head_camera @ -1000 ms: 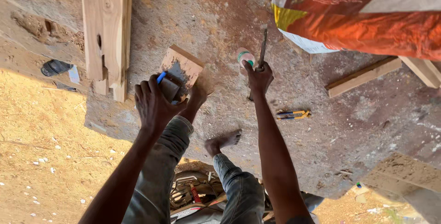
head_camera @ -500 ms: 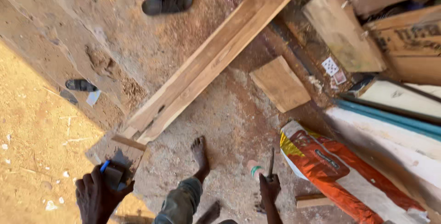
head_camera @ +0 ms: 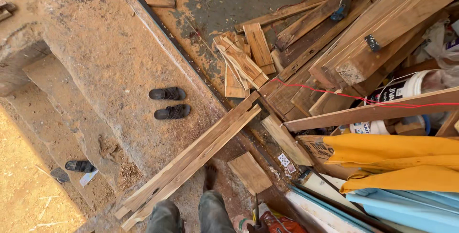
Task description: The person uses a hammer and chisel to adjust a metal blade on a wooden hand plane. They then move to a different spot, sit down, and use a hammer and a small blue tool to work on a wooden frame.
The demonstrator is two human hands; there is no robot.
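Observation:
Only the top of my right hand (head_camera: pixel 260 227) shows at the bottom edge, closed around a thin dark metal tool (head_camera: pixel 256 208) that points upward. My left hand is out of the picture. My trouser legs (head_camera: pixel 215 212) and a bare foot (head_camera: pixel 209 175) are just left of the tool. A pair of long planks (head_camera: pixel 191 159) lies diagonally on the dusty floor beside the foot. A small square board (head_camera: pixel 248 172) rests flat between the planks and the tool.
Two black sandals (head_camera: pixel 167 103) lie on the concrete, a third sandal (head_camera: pixel 80 166) farther left. Stacked offcuts (head_camera: pixel 241 63) and long timber (head_camera: pixel 363 46) fill the upper right. Yellow cloth (head_camera: pixel 397 161), a white bucket (head_camera: pixel 397 92), a red string (head_camera: pixel 358 98) and an orange sack (head_camera: pixel 284 224) crowd the right.
The view has swung up and away from both hands. The left hand with its small block has dropped out of sight. The right hand and tool have slid to the bottom edge.

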